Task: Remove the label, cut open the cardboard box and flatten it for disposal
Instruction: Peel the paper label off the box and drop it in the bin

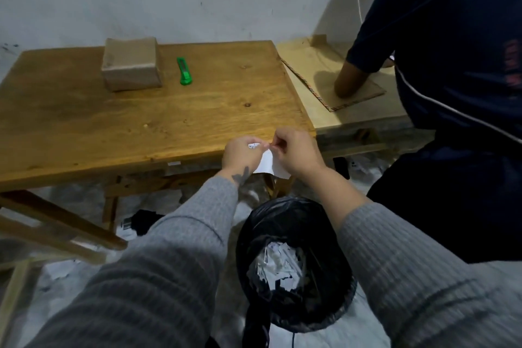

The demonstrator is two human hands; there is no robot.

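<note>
We have the white label up between both hands at the near right edge of the table, above the black-lined bin. Our left hand pinches its crumpled left end in curled fingers, our right hand pinches the top edge between thumb and fingertips, and the sheet hangs down below them, its long side running left to right. The bin below holds white paper scraps. Far left on the table sits the cardboard box, closed, well apart from our hands. Just right of it lies the green box cutter, long axis running near to far. On the right, another person presses a hand on flat cardboard on a paler table.
</note>
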